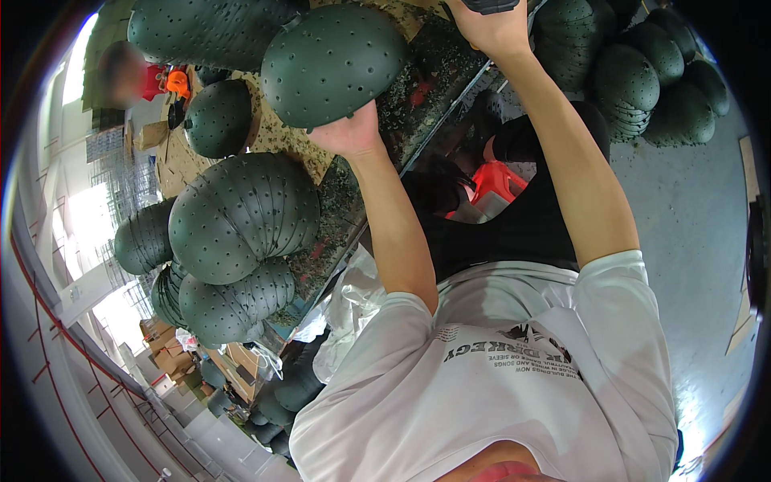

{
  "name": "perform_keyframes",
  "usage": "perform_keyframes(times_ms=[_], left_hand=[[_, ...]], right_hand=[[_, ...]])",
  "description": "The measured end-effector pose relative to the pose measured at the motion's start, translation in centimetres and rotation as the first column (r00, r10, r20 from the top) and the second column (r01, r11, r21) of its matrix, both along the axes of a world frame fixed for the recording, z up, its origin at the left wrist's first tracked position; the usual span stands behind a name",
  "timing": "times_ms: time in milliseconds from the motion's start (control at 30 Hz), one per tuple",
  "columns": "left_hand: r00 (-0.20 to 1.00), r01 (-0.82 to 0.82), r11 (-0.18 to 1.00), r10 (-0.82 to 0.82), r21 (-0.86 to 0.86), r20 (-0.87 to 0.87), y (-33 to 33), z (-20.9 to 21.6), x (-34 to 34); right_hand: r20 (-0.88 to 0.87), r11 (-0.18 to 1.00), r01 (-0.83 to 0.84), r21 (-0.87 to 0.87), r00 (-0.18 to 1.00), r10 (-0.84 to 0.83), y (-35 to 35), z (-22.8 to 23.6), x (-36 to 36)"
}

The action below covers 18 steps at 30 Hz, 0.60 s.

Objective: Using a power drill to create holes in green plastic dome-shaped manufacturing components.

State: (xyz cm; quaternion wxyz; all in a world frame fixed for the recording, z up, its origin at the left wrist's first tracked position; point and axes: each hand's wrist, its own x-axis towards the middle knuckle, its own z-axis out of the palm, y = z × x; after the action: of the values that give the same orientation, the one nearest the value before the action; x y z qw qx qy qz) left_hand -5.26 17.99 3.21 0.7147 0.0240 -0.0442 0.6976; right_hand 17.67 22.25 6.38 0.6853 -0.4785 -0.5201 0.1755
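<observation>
In my left hand (351, 133) is a dark green dome-shaped shell (333, 64) dotted with small holes. The palm supports its near edge; the fingers are hidden behind the shell. At the top edge, my right hand (491, 30) is closed around a dark object (488, 6), mostly cut off by the frame, so its kind does not show. Both forearms reach over a worktable (341, 205) strewn with green shavings. A similar single shell (218, 118) lies left of the held one, and a stack of nested shells (245, 213) stands nearer on the table.
More nested shells (213, 32) lie at the far left, with further stacks (630, 88) on the right. A red-orange seat-like object (494, 183) shows below the table edge. Another person (120, 76) is at the far left. Cardboard boxes (169, 353) stand lower left.
</observation>
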Motion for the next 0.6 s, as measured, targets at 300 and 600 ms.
perform_keyframes(times_ms=[300, 600], left_hand=[[0.999, 0.03, 0.999, -0.029, -0.017, 0.023, -3.6, -0.5, -1.4], [1.0, 0.027, 0.995, -0.026, 0.093, -0.017, -8.5, -0.3, -3.3]], right_hand=[[0.059, 0.991, -0.013, -0.134, 0.998, 0.021, 0.0, -0.1, 0.0], [-0.294, 0.764, -0.218, -0.607, 0.955, 0.039, -3.0, 3.8, 0.1]])
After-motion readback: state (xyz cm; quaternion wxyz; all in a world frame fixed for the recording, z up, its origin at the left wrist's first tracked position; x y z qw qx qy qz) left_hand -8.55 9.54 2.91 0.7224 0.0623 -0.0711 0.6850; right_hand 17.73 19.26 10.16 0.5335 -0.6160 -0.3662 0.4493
